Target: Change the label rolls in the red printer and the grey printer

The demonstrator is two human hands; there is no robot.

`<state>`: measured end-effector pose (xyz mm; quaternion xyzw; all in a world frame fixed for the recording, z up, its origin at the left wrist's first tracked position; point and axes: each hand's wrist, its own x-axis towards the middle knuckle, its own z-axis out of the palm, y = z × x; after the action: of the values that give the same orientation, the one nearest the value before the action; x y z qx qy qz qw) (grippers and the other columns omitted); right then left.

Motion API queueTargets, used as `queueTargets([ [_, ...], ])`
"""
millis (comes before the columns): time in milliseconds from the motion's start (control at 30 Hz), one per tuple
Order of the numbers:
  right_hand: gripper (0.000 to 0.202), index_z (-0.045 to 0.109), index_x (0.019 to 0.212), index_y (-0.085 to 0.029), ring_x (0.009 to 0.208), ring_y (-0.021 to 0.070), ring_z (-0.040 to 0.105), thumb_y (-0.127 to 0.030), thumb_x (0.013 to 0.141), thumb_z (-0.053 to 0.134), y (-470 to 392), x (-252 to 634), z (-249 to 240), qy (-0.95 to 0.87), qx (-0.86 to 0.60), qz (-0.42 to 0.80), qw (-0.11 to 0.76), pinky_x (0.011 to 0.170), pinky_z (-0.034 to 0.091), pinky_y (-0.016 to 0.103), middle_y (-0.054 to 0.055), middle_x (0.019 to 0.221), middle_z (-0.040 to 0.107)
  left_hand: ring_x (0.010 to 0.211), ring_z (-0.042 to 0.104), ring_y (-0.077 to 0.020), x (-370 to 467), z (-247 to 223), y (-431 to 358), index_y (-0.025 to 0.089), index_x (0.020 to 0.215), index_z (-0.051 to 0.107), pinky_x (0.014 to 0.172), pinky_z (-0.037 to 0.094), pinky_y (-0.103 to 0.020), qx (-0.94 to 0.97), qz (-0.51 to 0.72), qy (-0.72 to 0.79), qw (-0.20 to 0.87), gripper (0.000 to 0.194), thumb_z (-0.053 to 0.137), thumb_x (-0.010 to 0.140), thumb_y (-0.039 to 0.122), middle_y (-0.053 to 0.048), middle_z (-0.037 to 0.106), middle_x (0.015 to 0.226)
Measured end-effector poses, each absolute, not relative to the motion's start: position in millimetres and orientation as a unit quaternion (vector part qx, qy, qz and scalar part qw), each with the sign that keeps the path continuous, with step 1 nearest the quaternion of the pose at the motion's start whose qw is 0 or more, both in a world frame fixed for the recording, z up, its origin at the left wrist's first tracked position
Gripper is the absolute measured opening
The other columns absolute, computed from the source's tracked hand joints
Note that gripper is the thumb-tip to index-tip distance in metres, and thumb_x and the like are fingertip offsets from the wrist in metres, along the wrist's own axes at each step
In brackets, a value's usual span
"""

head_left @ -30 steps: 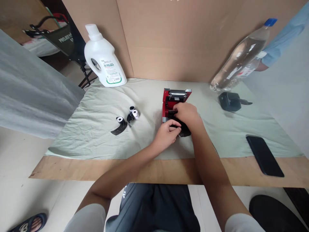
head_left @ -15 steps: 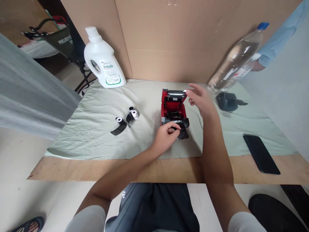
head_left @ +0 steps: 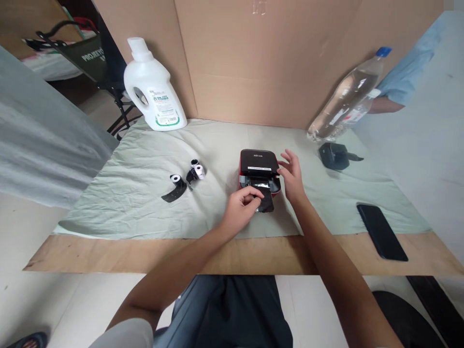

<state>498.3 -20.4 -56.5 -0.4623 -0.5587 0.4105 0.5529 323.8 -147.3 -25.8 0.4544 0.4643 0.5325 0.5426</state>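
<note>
Beyond the red-and-black device (head_left: 259, 166) and well to its left, we see a white detergent bottle (head_left: 155, 92); its place apart from the hands makes a knock unlikely. Nearer, to the device's left, lie a paper roll with a dark tail (head_left: 176, 188) and a group of rolls (head_left: 196, 170); we judge that a sweep of the left forearm could catch the loose tail and drag it.

In front of the device is the left hand (head_left: 242, 207), its thumb and fingertips brought narrowly together, apparently pinching the left edge of the black strip (head_left: 267, 202) that projects from the device's front. A sideways pull here could skew, crease or tear the strip.

The device itself rests on the cloth (head_left: 213, 140) between the two hands, its lid (head_left: 258, 157) lowered; we cannot tell whether it is latched. If not, the lid could lift under a tug and free the strip.

At the device's right side is the right hand (head_left: 291, 176), fingers spread wide, grasping nothing, with the tips at the lid's edge. Uneven pressure from them could seat one side only or turn the device on the cloth.
</note>
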Motion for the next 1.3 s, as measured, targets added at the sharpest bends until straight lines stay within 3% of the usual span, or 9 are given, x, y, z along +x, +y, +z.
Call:
queueTargets([
  [133,0.065,0.055,0.134,-0.034,0.135,0.029,0.058,-0.03,0.07,0.065,-21,495,-70,-0.504,-0.431,0.494,0.562,0.116,0.046,0.054,0.005,0.149,0.059,0.048,0.03,-0.0076,325,-28,-148,0.019,0.082,0.067,0.051,0.022,-0.023,0.454,0.534,0.452,0.552,0.014,0.067,0.078,0.033,0.009,0.038,0.05],
  [300,0.061,0.058,0.135,-0.031,0.139,0.0292,0.057,-0.033,0.075,0.064,-28,490,-75,-0.485,-0.416,0.534,0.553,0.122,0.041,0.055,0.005,0.151,0.061,0.048,0.031,-0.0074,325,-29,-151,0.019,0.086,0.067,0.052,0.024,-0.023,0.465,0.532,0.45,0.546,0.016,0.068,0.083,0.035,0.009,0.038,0.051],
  [467,0.057,0.062,0.134,-0.029,0.142,0.0292,0.056,-0.033,0.078,0.065,-30,491,-73,-0.507,-0.399,0.521,0.558,0.126,0.037,0.054,0.005,0.148,0.064,0.051,0.047,-0.0106,312,-20,-149,0.021,0.119,0.063,0.057,0.036,-0.023,0.475,0.509,0.496,0.519,0.033,0.065,0.091,0.037,0.008,0.053,0.055],
  [633,0.052,0.064,0.132,-0.028,0.142,0.0289,0.056,-0.032,0.079,0.063,-31,489,-74,-0.518,-0.393,0.51,0.563,0.125,0.038,0.052,0.005,0.146,0.066,0.05,0.041,-0.0114,282,-13,-132,0.024,0.124,0.07,0.06,0.036,-0.025,0.583,0.449,0.604,0.307,0.031,0.056,0.097,0.034,0.009,0.042,0.052],
  [767,0.05,0.066,0.129,-0.026,0.138,0.0295,0.059,-0.031,0.079,0.063,-32,488,-74,-0.516,-0.399,0.503,0.567,0.123,0.041,0.052,0.006,0.141,0.069,0.054,0.046,-0.0119,262,-22,-118,0.027,0.124,0.075,0.063,0.036,-0.026,0.664,0.382,0.608,0.208,0.033,0.055,0.099,0.033,0.005,0.054,0.059],
  [1300,0.053,0.064,0.128,-0.027,0.138,0.0292,0.058,-0.033,0.075,0.06,-30,486,-76,-0.521,-0.399,0.508,0.558,0.119,0.044,0.05,0.005,0.141,0.069,0.061,0.047,-0.013,256,-54,-98,0.024,0.113,0.073,0.065,0.037,-0.024,0.649,0.428,0.546,0.313,0.026,0.053,0.099,0.032,0.004,0.058,0.07],
])
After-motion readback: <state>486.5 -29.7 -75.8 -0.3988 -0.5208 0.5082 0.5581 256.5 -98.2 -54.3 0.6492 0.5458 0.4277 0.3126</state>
